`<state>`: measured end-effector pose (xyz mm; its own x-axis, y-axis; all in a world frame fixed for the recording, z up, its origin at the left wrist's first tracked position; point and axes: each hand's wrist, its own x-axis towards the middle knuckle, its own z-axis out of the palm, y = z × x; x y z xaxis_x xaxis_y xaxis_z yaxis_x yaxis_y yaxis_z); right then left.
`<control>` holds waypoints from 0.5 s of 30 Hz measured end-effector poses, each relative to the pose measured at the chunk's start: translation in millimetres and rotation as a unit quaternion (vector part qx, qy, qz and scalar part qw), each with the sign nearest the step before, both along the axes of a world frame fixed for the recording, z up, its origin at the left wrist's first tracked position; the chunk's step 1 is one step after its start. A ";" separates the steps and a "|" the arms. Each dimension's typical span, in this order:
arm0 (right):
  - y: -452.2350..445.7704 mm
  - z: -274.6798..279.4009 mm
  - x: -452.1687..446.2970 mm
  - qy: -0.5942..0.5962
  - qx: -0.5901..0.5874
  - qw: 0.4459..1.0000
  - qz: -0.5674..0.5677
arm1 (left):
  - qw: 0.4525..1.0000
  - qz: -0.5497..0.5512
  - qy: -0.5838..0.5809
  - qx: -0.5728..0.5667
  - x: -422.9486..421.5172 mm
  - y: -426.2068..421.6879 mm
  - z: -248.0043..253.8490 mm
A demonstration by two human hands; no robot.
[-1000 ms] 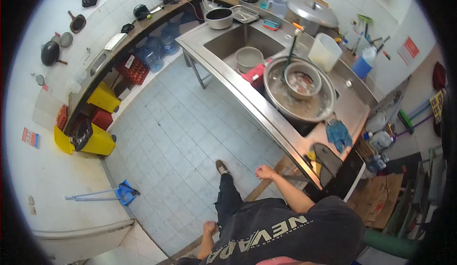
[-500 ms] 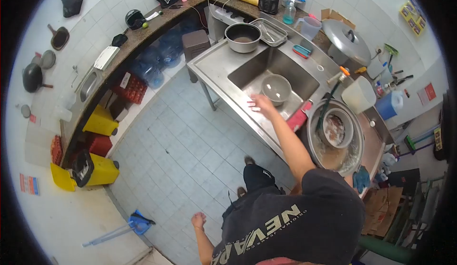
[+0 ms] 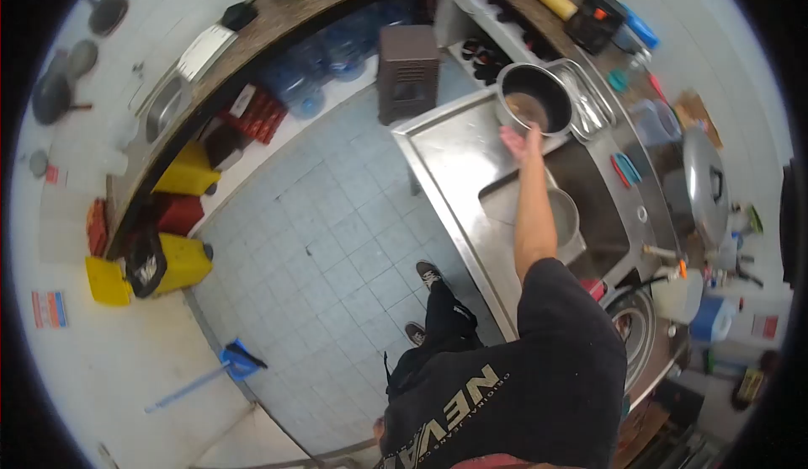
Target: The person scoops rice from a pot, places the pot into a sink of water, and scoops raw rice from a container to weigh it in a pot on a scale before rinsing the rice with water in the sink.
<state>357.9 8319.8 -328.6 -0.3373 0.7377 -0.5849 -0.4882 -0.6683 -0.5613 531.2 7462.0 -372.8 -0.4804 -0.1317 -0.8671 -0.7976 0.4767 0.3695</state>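
My right hand (image 3: 523, 142) reaches forward over the steel counter to the near rim of a round metal pot (image 3: 562, 98) with a dark inside. Its fingers look spread. Whether they touch the rim is unclear through the blur. Something brownish lies in the bottom of the pot. Below my forearm, a pale round bowl (image 3: 564, 216) sits in the steel sink (image 3: 602, 187), partly covered by the arm. Only a sliver of my left hand (image 3: 379, 427) shows beside my shirt, with its fingers hidden.
A clear-looking rectangular tray (image 3: 585, 103) stands right beside the pot. A big lid (image 3: 705, 187) leans at the back right, and a large basin (image 3: 635, 326) is near my right shoulder. A brown stool (image 3: 408, 69) stands past the counter's left corner.
My right hand has moved from above the sink's near edge to the pot. My view has turned and shifted toward the pot. My left hand has dropped mostly out of sight.
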 end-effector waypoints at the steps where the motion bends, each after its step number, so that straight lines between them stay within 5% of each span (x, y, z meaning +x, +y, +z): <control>1: 21.9 -29.4 -7.9 0.084 -0.010 0.996 -0.042 | 1.000 -0.005 -0.012 -0.007 8.1 4.3 -1.2; 7: -59.4 -35.7 -4.3 0.368 0.018 0.910 -0.188 | 0.999 0.027 0.007 -0.019 -7.9 -23.7 2.1; 11: -155.2 -27.9 4.7 0.542 0.028 0.831 -0.121 | 0.997 0.067 0.043 -0.022 6.3 -85.2 10.9; 13: -242.4 36.7 -9.5 0.615 -0.058 0.785 -0.059 | 0.994 0.095 0.044 -0.025 61.7 -121.0 -11.9; 14: -280.0 63.1 -17.3 0.565 -0.058 0.822 -0.040 | 0.993 0.105 0.047 -0.033 91.0 -139.0 -19.4; 15: -280.0 29.3 -27.2 0.531 -0.027 0.847 0.022 | 0.992 0.105 0.050 -0.045 114.4 -157.9 -27.5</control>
<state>330.7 8039.7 -299.3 -0.7210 0.6922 0.0327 -0.6721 -0.7100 0.2103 645.6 7304.1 -400.3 -0.5174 -0.3116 -0.7970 -0.8441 0.3390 0.4154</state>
